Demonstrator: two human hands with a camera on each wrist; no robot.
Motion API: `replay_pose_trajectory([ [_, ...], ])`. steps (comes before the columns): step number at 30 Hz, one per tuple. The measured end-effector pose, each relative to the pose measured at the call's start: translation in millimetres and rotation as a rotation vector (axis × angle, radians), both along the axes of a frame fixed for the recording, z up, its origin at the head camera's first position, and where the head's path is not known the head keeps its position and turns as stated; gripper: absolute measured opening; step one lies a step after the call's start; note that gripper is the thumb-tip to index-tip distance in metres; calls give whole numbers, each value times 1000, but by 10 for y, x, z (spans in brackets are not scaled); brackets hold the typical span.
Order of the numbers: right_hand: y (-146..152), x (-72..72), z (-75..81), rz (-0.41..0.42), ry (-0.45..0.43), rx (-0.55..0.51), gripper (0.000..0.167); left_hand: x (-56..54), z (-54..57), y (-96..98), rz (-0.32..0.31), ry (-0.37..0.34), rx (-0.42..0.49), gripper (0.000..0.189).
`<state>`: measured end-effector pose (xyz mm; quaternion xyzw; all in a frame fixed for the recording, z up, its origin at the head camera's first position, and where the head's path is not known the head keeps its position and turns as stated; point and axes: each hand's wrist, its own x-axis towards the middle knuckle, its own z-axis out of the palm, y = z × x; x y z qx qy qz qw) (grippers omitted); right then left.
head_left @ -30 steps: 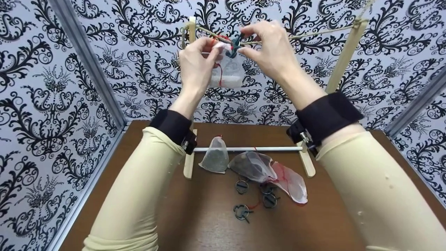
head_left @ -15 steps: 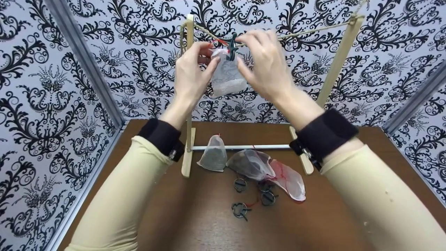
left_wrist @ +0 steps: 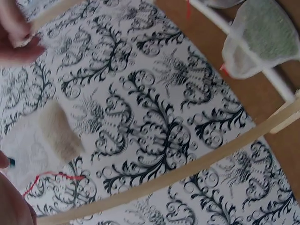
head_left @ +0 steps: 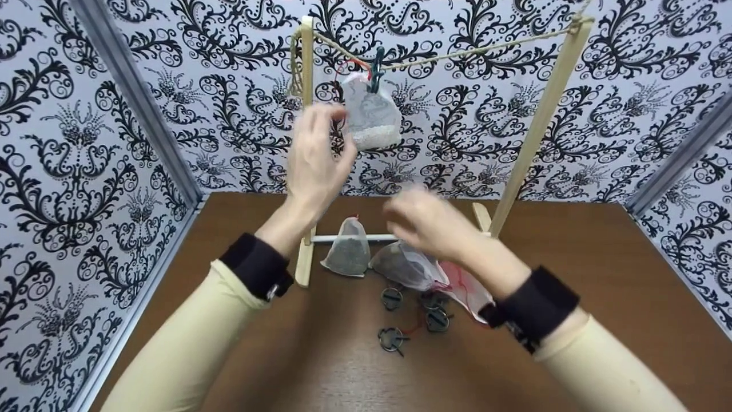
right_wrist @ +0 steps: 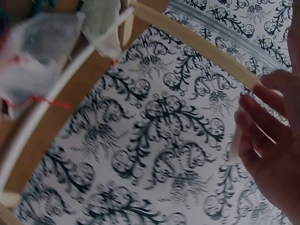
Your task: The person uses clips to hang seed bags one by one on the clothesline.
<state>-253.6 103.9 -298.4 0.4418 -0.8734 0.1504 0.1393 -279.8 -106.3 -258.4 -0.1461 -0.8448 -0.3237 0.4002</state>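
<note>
A sheer white drawstring bag (head_left: pixel 372 109) with pale grainy filling hangs from the rope (head_left: pixel 486 50), held there by a dark green clip (head_left: pixel 376 74). Its red cord trails at the top left. Just left of the bag is my left hand (head_left: pixel 315 154), fingers loosely bent and holding nothing. My right hand (head_left: pixel 432 223), blurred, is lower, above the mesh bags on the table, with loosely curled fingers and nothing visible in it. Below it lie a grey mesh bag (head_left: pixel 403 269) and a red-and-white one (head_left: pixel 466 289), partly covered by my right arm.
A wooden frame with a left post (head_left: pixel 307 68), a right post (head_left: pixel 534 126) and a white crossbar (head_left: pixel 329 238) stands on the brown table (head_left: pixel 343 366). A greenish-filled mesh bag (head_left: pixel 349 254) leans at the bar. Several ringed green clips (head_left: pixel 392 339) lie in front.
Both hands have let go of the hanging bag and its clip. My left hand dropped slightly; my right hand came down toward the table. The bag now hangs freely on the rope.
</note>
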Motion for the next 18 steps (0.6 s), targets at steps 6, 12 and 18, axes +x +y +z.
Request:
replay_pose_trajectory([
  [6,116,230,-581,59,-288,181,25,95,-520,62,-90,-205,-162,30],
  [12,211,447,-1120,80,-379,173,29,247,-1198,74,-183,-431,-225,31],
  [18,325,600,-1471,-25,-438,142,45,364,-1677,66,-106,-561,-262,39],
])
